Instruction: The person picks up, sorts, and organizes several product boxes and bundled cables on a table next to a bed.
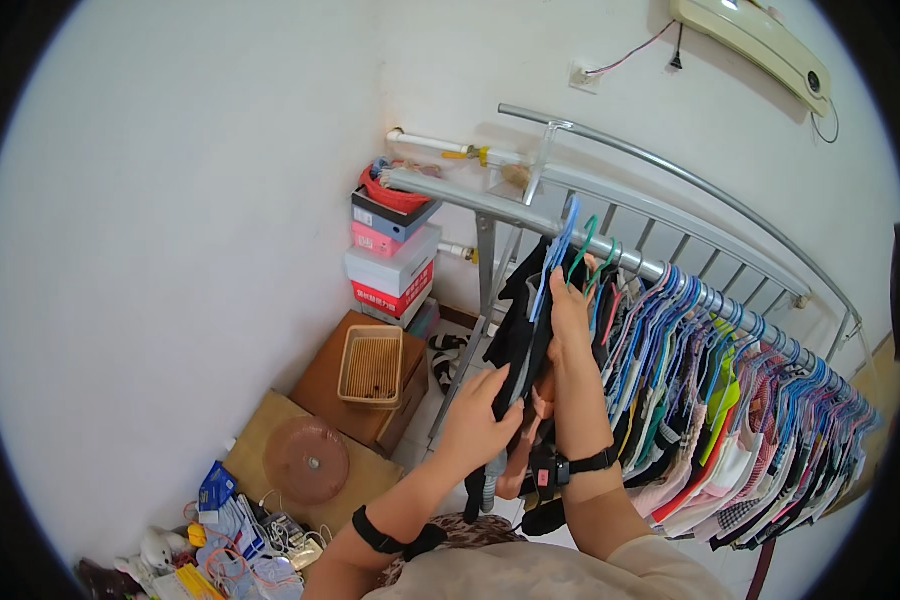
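A black garment (pixel 515 320) hangs from a blue hanger (pixel 557 262) near the left end of a metal rail (pixel 610 255). My left hand (pixel 478 418) pinches the garment's lower edge between thumb and fingers. Higher up, just below the rail, my right hand (pixel 570 315) is closed round the garment's upper part beside the hanger; part of its fingers is hidden behind the cloth. Green hangers (pixel 592 235) sit right beside it on the rail. Black straps circle both my forearms, and the right one carries a small black device (pixel 547 468).
Many clothes on hangers (pixel 720 410) crowd the rail to the right. A grey bed frame (pixel 710 215) stands behind. At left are stacked boxes (pixel 392 265), a wicker basket (pixel 372 365) on a brown cabinet (pixel 320 372), a round pinkish lid (pixel 307 460) and piled small items (pixel 245 540).
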